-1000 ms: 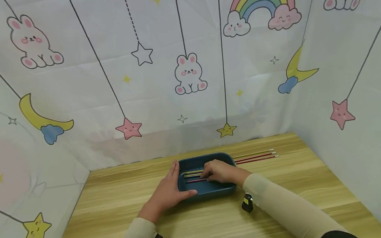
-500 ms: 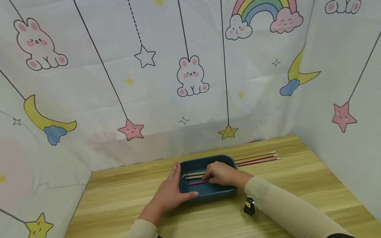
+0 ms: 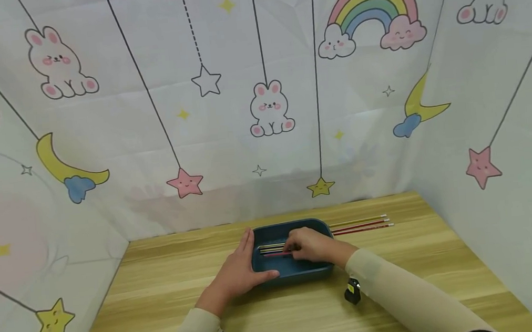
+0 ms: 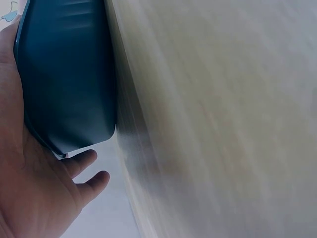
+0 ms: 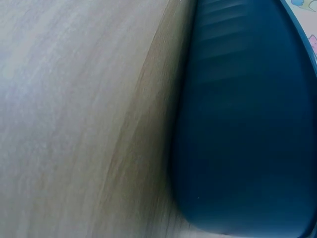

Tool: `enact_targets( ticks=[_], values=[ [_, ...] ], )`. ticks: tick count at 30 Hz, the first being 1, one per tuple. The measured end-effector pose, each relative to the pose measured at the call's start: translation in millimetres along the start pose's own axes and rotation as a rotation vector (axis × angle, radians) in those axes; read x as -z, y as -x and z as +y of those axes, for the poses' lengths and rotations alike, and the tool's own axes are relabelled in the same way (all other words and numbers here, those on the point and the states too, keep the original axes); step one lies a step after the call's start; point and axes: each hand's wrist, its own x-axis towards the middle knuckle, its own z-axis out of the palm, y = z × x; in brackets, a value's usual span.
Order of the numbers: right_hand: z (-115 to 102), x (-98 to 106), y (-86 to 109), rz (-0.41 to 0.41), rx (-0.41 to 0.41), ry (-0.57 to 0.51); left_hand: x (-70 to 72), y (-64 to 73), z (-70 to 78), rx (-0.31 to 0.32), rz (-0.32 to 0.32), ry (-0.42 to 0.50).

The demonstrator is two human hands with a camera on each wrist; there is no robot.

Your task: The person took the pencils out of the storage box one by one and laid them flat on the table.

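A dark blue, smooth, rectangular tray with rounded corners (image 3: 299, 277) sits on the pale wood-grain bench (image 3: 171, 279), near its back edge. The left hand (image 3: 239, 271) steadies the tray's left end; its grip is spread, thumb over the near rim and fingers along the end wall. The right hand (image 3: 313, 245) reaches over the right part, fingers curled; its grip appears to pinch a slim reddish-pink pencil (image 3: 276, 255), though the hand partly hides the contact. That pencil lies low inside the tray, just beside a row of yellow-and-dark striped pencils (image 3: 270, 248). On the bench right of the tray lie one yellow pencil (image 3: 358, 220) and two red pencils (image 3: 366, 229), white tips pointing right.
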Motion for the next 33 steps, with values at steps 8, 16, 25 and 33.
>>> enact_targets(
  ticks=[8, 16, 25, 33],
  values=[
    [5, 0, 1.1, 0.028, 0.028, -0.082, 1.2, 1.2, 2.3, 0.010, -0.006, -0.002],
    [3, 6, 3.2, 0.031, 0.051, -0.137, 2.3, 3.2, 3.3, -0.019, 0.000, 0.002],
    [-1, 21, 5.9, 0.044, 0.022, -0.111, 1.2, -0.1, 1.2, 0.005, -0.004, -0.017],
    [-1, 35, 14.9, 0.035, 0.044, -0.163, -0.4, 0.2, 1.2, 0.003, -0.001, -0.020]
  ],
)
